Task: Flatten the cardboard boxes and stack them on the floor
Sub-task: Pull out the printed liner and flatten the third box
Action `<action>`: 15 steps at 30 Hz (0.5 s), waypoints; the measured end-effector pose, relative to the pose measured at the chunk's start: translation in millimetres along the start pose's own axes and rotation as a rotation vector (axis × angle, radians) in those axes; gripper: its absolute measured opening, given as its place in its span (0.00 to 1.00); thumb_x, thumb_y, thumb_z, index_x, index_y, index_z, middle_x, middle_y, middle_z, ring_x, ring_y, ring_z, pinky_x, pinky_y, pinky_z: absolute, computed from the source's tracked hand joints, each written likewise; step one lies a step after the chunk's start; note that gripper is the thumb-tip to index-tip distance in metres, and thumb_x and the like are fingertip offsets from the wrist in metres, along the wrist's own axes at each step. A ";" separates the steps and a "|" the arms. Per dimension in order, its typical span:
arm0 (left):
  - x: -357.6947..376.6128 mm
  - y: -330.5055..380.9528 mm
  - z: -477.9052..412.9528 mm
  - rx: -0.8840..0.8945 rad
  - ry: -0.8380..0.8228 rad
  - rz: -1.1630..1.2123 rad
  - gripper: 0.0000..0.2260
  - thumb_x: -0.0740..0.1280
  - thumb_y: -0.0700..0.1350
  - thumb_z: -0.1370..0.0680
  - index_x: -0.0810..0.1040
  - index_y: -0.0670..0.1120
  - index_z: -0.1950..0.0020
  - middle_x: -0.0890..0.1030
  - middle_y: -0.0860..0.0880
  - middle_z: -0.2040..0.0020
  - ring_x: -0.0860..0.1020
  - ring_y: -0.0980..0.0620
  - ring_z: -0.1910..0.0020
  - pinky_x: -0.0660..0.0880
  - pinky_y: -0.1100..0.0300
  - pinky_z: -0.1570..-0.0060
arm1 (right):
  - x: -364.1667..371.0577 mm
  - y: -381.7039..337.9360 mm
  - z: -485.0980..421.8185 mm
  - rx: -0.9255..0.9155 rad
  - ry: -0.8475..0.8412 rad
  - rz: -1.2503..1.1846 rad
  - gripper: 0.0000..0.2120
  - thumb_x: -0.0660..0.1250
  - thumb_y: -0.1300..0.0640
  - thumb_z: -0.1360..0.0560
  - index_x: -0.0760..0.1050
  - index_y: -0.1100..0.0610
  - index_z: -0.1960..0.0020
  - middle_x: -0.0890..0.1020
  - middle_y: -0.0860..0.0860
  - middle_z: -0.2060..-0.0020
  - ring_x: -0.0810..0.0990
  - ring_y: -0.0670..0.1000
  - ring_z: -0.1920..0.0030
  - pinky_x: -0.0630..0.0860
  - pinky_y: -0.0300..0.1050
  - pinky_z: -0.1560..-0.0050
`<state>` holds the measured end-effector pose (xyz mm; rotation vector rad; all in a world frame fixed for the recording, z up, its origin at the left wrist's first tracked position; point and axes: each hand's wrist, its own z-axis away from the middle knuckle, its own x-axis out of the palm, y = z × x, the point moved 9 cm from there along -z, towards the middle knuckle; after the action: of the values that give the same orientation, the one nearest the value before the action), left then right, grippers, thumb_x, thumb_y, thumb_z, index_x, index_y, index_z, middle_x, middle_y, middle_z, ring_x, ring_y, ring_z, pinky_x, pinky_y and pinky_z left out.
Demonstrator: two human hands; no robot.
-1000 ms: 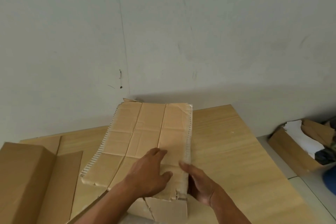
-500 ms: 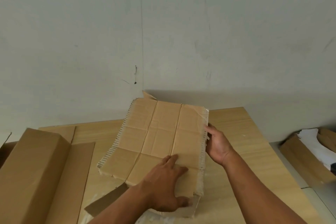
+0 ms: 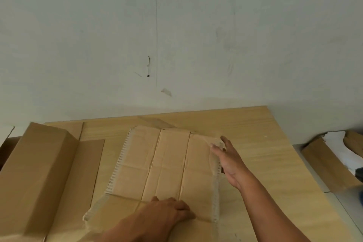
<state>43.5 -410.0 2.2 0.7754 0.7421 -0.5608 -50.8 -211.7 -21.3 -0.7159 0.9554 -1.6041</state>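
Left grip (image 3: 169, 212) palm-down; right grip (image 3: 228, 161) fingers extended.

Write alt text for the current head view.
A person's left hand presses the near end of a flattened cardboard box on a wooden table, while the right hand, fingers straight, touches its right edge. An unflattened box stands at left.
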 end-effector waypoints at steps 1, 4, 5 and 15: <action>2.2 0.6 1.3 0.010 0.002 0.086 0.25 0.64 0.53 0.21 0.62 0.62 0.25 0.64 0.61 0.27 0.67 0.56 0.29 0.66 0.46 0.33 | 5.6 3.7 0.2 -0.004 -0.004 0.051 0.22 0.69 0.54 0.22 0.69 0.47 0.30 0.78 0.48 0.36 0.77 0.47 0.38 0.72 0.49 0.35; -5.8 -7.5 4.2 -0.047 0.129 0.296 0.33 0.68 0.65 0.26 0.64 0.57 0.24 0.71 0.59 0.32 0.72 0.58 0.34 0.68 0.60 0.34 | 20.9 25.8 1.2 0.022 -0.015 0.162 0.24 0.70 0.60 0.24 0.72 0.48 0.30 0.77 0.52 0.33 0.79 0.51 0.37 0.74 0.51 0.33; -11.2 -13.7 4.9 -0.081 0.205 0.283 0.32 0.65 0.66 0.25 0.65 0.56 0.24 0.72 0.57 0.33 0.72 0.56 0.34 0.69 0.60 0.34 | 24.6 32.1 2.3 0.028 -0.014 0.204 0.29 0.70 0.62 0.24 0.68 0.49 0.25 0.74 0.52 0.29 0.76 0.52 0.33 0.72 0.50 0.31; 28.4 -138.4 2.9 -0.589 0.247 0.269 0.32 0.65 0.55 0.21 0.56 0.54 0.20 0.52 0.47 0.19 0.51 0.42 0.21 0.63 0.42 0.27 | 46.3 78.2 10.0 0.046 0.020 0.683 0.34 0.65 0.58 0.21 0.54 0.51 0.20 0.59 0.53 0.22 0.65 0.53 0.26 0.65 0.43 0.30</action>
<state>-33.0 -499.7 -75.6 0.3832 0.9529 0.0114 -15.1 -266.1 -85.5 -0.2860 1.0314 -1.0249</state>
